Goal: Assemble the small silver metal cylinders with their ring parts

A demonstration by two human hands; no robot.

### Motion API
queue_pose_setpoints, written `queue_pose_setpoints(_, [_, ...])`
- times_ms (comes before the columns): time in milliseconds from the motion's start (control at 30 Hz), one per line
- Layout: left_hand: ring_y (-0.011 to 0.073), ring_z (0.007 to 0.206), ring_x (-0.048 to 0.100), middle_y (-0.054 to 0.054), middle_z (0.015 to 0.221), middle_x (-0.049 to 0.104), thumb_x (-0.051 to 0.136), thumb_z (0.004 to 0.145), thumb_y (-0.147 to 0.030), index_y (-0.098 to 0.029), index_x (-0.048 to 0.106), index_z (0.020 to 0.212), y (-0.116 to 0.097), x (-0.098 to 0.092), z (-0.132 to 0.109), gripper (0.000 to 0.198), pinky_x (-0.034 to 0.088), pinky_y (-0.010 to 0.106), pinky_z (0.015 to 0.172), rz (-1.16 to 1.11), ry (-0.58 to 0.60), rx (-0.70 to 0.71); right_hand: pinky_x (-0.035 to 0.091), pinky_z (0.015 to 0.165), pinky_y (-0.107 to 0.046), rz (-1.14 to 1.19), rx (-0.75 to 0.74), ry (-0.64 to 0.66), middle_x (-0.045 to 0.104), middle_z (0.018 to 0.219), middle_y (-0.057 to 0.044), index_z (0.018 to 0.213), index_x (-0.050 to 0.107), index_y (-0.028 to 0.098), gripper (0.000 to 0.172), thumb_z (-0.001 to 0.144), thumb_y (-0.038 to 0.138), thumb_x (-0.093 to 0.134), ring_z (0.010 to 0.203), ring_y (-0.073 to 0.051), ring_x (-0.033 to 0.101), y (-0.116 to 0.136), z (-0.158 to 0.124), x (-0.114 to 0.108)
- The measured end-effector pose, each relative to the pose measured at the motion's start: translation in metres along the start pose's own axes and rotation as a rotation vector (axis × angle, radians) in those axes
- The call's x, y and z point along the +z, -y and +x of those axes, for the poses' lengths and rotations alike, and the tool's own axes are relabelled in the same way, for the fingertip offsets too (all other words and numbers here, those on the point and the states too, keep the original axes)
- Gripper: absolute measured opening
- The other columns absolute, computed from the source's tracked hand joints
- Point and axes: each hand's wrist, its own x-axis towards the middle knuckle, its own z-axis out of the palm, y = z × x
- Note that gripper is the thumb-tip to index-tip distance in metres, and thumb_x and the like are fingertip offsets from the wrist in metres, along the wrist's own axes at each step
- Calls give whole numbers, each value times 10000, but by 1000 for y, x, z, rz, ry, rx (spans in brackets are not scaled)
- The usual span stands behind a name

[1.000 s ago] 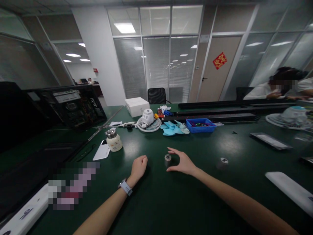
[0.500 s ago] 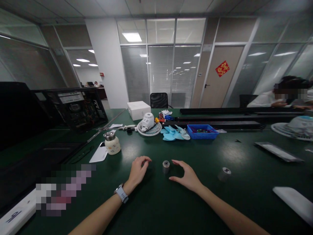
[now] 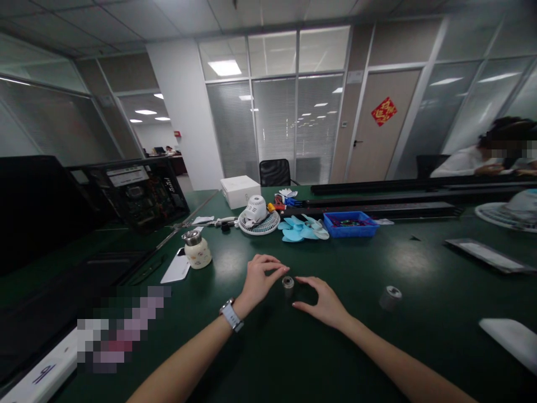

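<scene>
— While we leaned over the green table (image 3: 268, 358), where was the small metal cylinder (image 3: 287, 284) rel. to our fingers?

— It stood upright on the tabletop, right between both hands. Our left hand (image 3: 257, 282) came in from the left w/ thumb and forefinger stretched toward it, tips just at its top edge; touching or a hair short, we couldn't tell. Our right hand (image 3: 323, 302) curved round it from the right, fingers (image 3: 302, 279) arched above and behind, thumb low in front, so the cylinder sat in the mouth of that C-shape w/o contact.

— So neither hand gripped it?

— No. Both were unclenched, fingers spread, holding nothing. Left wrist had a watch (image 3: 230, 314) on it.

— What else lay near?

— A second metal cylinder (image 3: 390, 298), well apart to the right. A small cream flask (image 3: 197, 249) w/ a metal cap stood to the left, beside a white flat card-like thing (image 3: 178, 267). Farther back: a white fan motor on its grille (image 3: 259, 217), light-blue fan blades (image 3: 302, 228), a blue tray (image 3: 345, 223) and a white box (image 3: 240, 190). Another person (image 3: 482, 157) sat at the far right end, hands well away from ours.
</scene>
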Motion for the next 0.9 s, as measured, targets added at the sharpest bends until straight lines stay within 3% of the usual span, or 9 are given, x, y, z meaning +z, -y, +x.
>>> queue_pose_setpoints(133, [240, 997, 534, 55, 1055, 662, 629, 825, -437, -316, 755, 948, 29, -13, -22, 214, 382, 417, 909, 62, 8, -64, 419, 983, -449, 36, 1, 20, 618, 1224, -56, 1244, 576, 283, 603, 707, 525, 702, 1143, -266, 550, 4, 6, 2])
queue_pose_setpoints(267, [260, 1024, 505, 59, 1089, 649, 605, 831, -474, -351, 740, 986, 54, -9, -45, 240, 374, 451, 907, 130, 93, -146, 422, 987, -439, 69, -13, 45, 637, 1212, -46, 1212, 601, 280, 562, 711, 512, 704, 1134, -259, 562, 10, 16, 6])
queue_pose_setpoints(467, [295, 1093, 455, 41, 1165, 620, 587, 821, -539, -409, 727, 983, 55, 1, -47, 250, 360, 488, 900, 205, 169, -179, 427, 973, -441, 53, -32, 66, 661, 1179, -53, 1174, 631, 257, 519, 724, 507, 696, 1102, -265, 579, 13, 22, 10])
queue_pose_setpoints(667, [255, 1067, 505, 69, 1146, 605, 514, 877, -467, -308, 641, 1192, 59, 0, -48, 375, 396, 435, 928, 118, -6, -223, 434, 973, -428, 55, -51, 76, 657, 1191, -45, 1186, 624, 250, 528, 731, 508, 694, 1105, -248, 581, 10, 20, 8])
queue_pose_setpoints(767, [223, 988, 557, 66, 1014, 652, 381, 923, -359, -228, 672, 1108, 62, -1, -48, 370, 423, 382, 905, 11, -62, -267, 442, 965, -428, 49, -38, 69, 666, 1170, -41, 1181, 627, 255, 513, 738, 507, 686, 1092, -245, 592, 11, 21, 12])
queue_pose_setpoints(900, [213, 872, 582, 41, 826, 664, 311, 870, -252, -200, 660, 740, 59, -3, -48, 376, 430, 346, 836, -12, -38, -283, 471, 944, -417, 111, -21, 13, 701, 1088, -42, 1105, 657, 231, 443, 744, 486, 681, 1022, -234, 635, 19, 23, 4])
